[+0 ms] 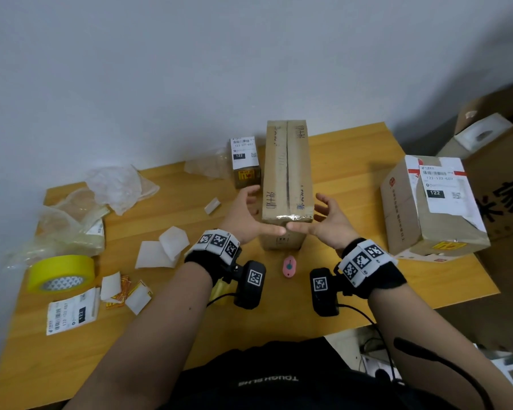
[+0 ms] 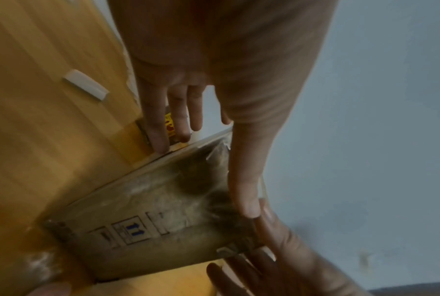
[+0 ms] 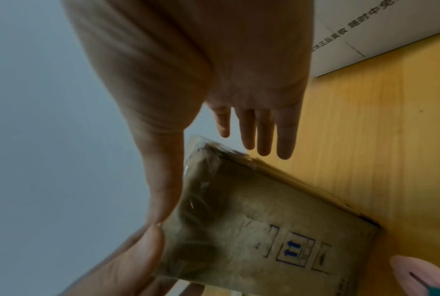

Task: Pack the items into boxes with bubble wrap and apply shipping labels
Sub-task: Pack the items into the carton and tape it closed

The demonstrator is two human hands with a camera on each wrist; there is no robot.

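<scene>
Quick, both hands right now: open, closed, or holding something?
Left hand: open, fingers straight, thumb pressing the tape on the long cardboard box.
Right hand: open, fingers spread, thumb on the same taped edge.

Three boxes [image 1: 287, 184], one tape roll [image 1: 60, 273], two hands [image 1: 246, 220].

The long brown cardboard box [image 1: 287, 184] lies flat at the table centre, flaps closed, its top seam and near edge sealed with clear tape. A small labelled box [image 1: 245, 161] stands just beside its left. A larger labelled box [image 1: 432, 207] sits well apart on the right.
</scene>
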